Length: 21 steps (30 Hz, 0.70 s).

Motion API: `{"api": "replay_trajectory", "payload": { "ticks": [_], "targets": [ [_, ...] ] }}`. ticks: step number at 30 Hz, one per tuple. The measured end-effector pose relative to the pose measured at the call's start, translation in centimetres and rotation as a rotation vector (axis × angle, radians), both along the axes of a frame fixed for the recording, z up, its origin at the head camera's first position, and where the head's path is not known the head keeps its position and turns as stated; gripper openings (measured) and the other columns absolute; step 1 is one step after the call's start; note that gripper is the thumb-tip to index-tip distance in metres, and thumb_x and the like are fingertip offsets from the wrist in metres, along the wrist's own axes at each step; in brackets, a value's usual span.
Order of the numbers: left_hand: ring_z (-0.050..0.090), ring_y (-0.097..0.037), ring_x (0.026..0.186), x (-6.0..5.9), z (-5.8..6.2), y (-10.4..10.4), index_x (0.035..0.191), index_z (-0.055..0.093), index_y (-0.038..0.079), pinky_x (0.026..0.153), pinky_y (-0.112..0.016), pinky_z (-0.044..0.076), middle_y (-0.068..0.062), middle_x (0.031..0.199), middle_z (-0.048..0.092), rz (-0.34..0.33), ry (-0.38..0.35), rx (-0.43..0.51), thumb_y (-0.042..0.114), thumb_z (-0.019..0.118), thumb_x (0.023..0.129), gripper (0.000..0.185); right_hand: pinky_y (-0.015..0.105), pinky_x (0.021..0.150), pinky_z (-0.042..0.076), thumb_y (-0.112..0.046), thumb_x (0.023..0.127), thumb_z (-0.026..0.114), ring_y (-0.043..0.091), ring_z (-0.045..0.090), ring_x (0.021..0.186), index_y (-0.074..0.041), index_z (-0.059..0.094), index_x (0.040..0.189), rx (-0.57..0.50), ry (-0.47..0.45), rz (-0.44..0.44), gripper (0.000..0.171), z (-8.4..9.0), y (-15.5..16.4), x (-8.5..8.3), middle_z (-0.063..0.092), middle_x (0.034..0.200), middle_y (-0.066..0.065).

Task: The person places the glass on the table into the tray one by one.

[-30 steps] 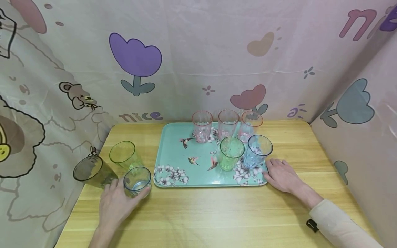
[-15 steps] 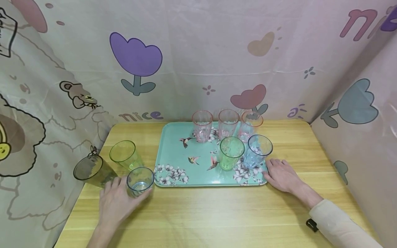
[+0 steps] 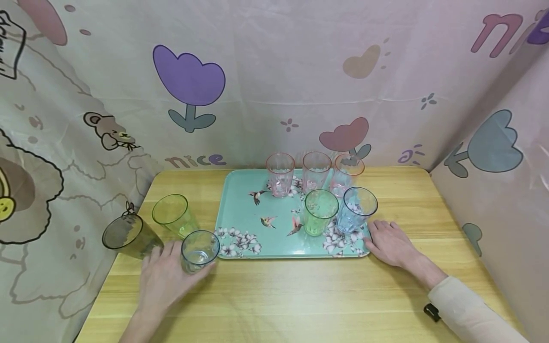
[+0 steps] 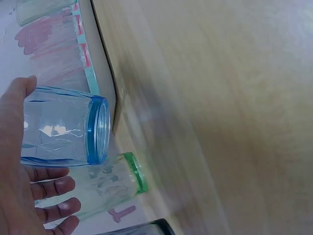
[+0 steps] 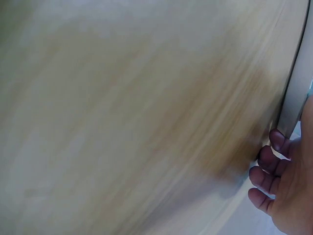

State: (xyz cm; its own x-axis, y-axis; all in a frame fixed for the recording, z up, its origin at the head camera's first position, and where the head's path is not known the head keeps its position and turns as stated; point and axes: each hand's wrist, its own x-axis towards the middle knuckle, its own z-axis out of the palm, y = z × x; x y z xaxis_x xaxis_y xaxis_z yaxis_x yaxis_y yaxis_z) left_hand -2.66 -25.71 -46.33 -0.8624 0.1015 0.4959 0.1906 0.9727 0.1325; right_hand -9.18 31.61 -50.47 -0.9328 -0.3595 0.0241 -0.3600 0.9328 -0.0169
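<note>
My left hand (image 3: 165,278) grips a clear blue-rimmed glass (image 3: 199,249) at the near left corner of the teal flowered tray (image 3: 240,214); the left wrist view shows the glass (image 4: 68,125) held between thumb and fingers. A yellow-green glass (image 3: 172,215) and a dark grey glass (image 3: 126,236) stand just behind it on the table. On the tray stand three pink glasses (image 3: 316,171), a green glass (image 3: 320,211) and a blue glass (image 3: 356,208). My right hand (image 3: 392,244) rests flat on the table against the tray's near right corner, fingers (image 5: 271,166) by its rim.
The wooden table (image 3: 300,295) is closed in by patterned curtains (image 3: 274,85) at the back and on both sides. The table's front edge lies close to me. The tray's left half carries no glasses.
My left hand has carried the blue-rimmed glass to the right, up to the tray's near left corner. The right hand and the other glasses have stayed put.
</note>
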Motion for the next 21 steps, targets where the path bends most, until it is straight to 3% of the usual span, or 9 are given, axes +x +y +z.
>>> {"api": "replay_trajectory", "payload": {
  "ticks": [8,21],
  "targets": [
    [0.063,-0.041,0.087,0.0,1.2,0.9,0.112,0.069,0.0,0.072,-0.053,0.048,-0.022,0.102,0.075,-0.02,-0.055,-0.064,0.091,0.071,0.065,0.102,0.059,0.096,0.049,-0.035,0.102,0.057,0.043,0.065,0.114,0.006,0.062,0.121,0.001,-0.007,-0.001,0.045,-0.1,0.0,0.0,0.069,0.115,0.023],
    [0.065,-0.042,0.092,-0.6,2.1,2.8,0.115,0.069,0.003,0.075,-0.051,0.048,-0.02,0.105,0.075,-0.065,-0.048,-0.112,0.102,0.051,0.069,0.111,0.06,0.098,0.049,-0.035,0.103,0.057,0.044,0.065,0.117,0.008,0.06,0.128,-0.002,-0.019,-0.001,0.05,-0.1,0.1,-0.1,0.069,0.118,0.024]
  ]
}}
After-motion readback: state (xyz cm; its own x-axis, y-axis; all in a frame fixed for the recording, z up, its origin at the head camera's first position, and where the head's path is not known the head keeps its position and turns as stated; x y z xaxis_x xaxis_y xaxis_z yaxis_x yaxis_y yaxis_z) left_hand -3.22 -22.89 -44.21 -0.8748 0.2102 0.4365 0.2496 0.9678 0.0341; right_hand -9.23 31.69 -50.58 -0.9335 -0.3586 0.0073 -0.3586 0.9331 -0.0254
